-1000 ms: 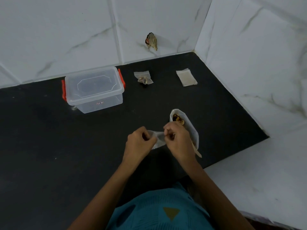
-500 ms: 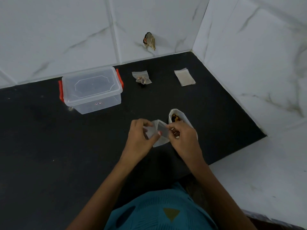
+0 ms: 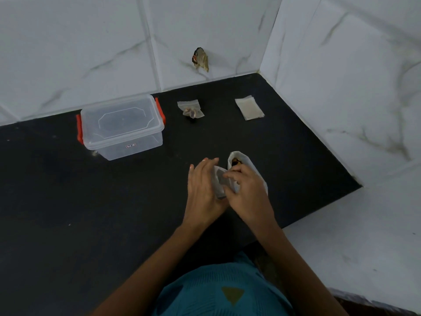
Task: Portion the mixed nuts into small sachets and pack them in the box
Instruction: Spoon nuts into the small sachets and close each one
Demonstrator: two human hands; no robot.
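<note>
While my left hand backs the small translucent plastic sachet with straight fingers and my right hand pinches its mouth, probably spreading it for filling, I see the open white nut bag just beside at one o'clock.

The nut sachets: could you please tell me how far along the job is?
Done: one filled sachet lies on the counter. In hand: the right hand pinches a second sachet, seemingly empty, against the left hand, beside the open nut bag. Left: filling it, the flat empty sachets, and packing the box, whose lid is on.
</note>
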